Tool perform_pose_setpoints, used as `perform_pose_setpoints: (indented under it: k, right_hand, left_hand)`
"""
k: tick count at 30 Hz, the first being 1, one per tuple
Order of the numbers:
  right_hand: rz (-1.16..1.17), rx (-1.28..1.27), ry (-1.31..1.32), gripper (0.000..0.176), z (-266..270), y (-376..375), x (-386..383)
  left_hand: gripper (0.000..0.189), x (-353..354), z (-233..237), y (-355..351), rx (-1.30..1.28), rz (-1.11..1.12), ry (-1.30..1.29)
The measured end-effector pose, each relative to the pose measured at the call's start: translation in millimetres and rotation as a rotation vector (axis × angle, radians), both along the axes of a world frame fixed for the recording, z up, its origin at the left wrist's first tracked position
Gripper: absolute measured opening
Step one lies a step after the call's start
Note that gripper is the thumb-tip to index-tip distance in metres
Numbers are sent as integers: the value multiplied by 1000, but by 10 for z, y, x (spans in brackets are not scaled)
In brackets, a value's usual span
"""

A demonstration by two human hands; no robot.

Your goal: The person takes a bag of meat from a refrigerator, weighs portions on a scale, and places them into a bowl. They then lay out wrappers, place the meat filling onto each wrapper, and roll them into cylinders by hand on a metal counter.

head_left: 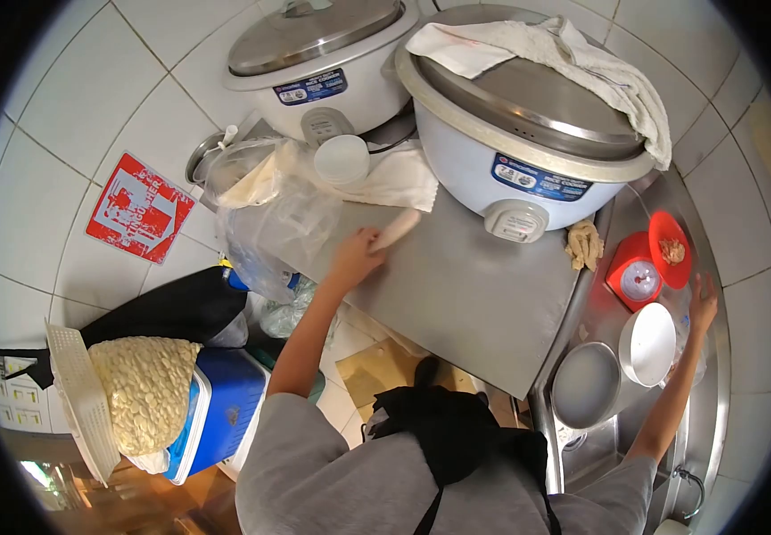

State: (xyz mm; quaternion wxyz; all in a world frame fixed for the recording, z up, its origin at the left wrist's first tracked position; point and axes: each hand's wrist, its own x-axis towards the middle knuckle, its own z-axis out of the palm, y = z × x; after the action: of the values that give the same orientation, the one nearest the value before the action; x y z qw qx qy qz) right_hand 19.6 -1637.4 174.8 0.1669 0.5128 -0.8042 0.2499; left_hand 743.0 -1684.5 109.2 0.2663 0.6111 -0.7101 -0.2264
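Note:
My left hand is stretched out over the steel table and closed around a pale, rounded stick-like handle, just beside a heap of clear plastic bags. My right hand lies with fingers spread on the steel counter at the right wall, holding nothing. It is next to a white bowl and just below a red lid with food scraps. A red tub with a round white top stands left of that hand.
Two big white rice cookers stand at the back, the right one with a towel on its lid. A metal bowl sits by the sink. On the floor to the left are a blue cooler and a white basket of pale pieces.

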Motion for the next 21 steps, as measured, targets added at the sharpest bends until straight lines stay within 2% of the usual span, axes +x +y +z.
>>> perform_pose_setpoints:
  k: [3,7,9,11,13,19,21]
  right_hand:
    - [-31,30,-30,56,-100,-93,-2]
    - [-81,23,-53,58,-178,-190,79]
    - [-84,20,-63,59,-221,-136,31]
    - [-92,17,-77,59,-210,-40,39]
    - [-195,71,-110,60,-176,99,74]
    - [-235,84,-65,62,-244,358,-179]
    - [-197,90,-72,62,-134,453,-167]
  left_hand:
    - [35,324,-13,-16,-24,120,-110]
    - [25,563,172,-50,37,116,-123]
    - [17,987,161,-170,-229,352,57]
    - [14,1492,260,-341,-426,464,-5]
    - [15,1948,306,-554,-453,550,-124]
    - [15,2489,187,-1022,-291,395,-361]
    - [15,2578,200,-1131,-219,456,-353]
